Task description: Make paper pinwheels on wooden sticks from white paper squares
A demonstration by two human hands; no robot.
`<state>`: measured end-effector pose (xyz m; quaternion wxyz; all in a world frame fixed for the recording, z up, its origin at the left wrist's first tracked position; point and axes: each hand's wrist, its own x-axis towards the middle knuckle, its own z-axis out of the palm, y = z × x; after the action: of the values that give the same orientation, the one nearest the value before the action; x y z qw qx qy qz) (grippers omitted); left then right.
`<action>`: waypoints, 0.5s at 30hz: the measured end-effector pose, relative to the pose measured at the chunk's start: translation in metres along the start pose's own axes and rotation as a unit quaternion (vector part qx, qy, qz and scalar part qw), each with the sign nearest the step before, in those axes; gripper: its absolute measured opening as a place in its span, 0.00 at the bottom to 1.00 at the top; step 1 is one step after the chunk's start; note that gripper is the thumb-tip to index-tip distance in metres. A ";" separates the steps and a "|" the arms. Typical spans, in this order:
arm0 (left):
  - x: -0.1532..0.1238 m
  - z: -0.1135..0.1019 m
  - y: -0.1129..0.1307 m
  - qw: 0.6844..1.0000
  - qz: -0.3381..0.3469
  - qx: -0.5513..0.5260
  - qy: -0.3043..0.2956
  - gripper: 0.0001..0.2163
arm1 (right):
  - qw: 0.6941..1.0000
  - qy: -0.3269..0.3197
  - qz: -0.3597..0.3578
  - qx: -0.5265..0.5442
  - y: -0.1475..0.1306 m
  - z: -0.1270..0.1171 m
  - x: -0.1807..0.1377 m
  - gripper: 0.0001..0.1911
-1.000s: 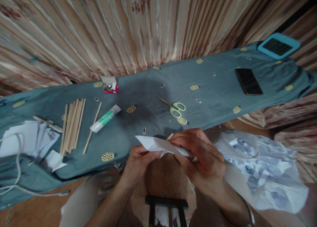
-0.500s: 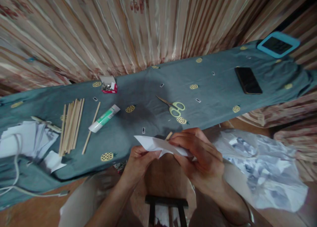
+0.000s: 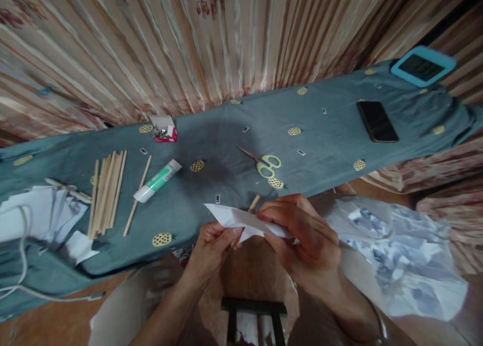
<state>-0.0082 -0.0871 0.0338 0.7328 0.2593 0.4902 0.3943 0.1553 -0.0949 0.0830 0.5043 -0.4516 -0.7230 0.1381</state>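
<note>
Both hands hold a folded white paper piece (image 3: 234,218) in front of the near edge of a blue-grey cloth-covered table (image 3: 226,134). My left hand (image 3: 211,248) pinches its underside from below. My right hand (image 3: 302,235) closes over its right end from above. The tip of a wooden stick (image 3: 253,203) pokes up behind the paper between the hands; I cannot tell which hand grips it.
On the cloth lie green-handled scissors (image 3: 264,163), a glue tube (image 3: 158,180), a bundle of wooden sticks (image 3: 106,191), a small red box of pins (image 3: 164,129), a black phone (image 3: 377,121), a blue-cased device (image 3: 422,66), paper sheets (image 3: 37,215). Crumpled plastic (image 3: 400,255) lies right.
The stick tip shows slightly more above the paper. The hands and paper have hardly shifted; the view has drifted a little.
</note>
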 end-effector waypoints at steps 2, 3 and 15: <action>-0.001 0.002 0.002 1.000 -0.002 -0.006 -0.005 0.21 | 1.000 0.000 -0.004 0.000 0.000 0.000 0.001 0.15; -0.001 0.003 0.002 1.000 -0.004 -0.009 -0.007 0.21 | 1.000 -0.001 -0.005 -0.001 0.000 -0.001 0.001 0.16; -0.002 0.002 0.004 0.999 -0.017 -0.003 -0.027 0.25 | 1.000 -0.003 0.003 0.002 0.001 -0.001 -0.002 0.16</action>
<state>-0.0078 -0.0870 0.0389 0.7532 0.2594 0.4728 0.3766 0.1564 -0.0961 0.0815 0.5026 -0.4527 -0.7226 0.1420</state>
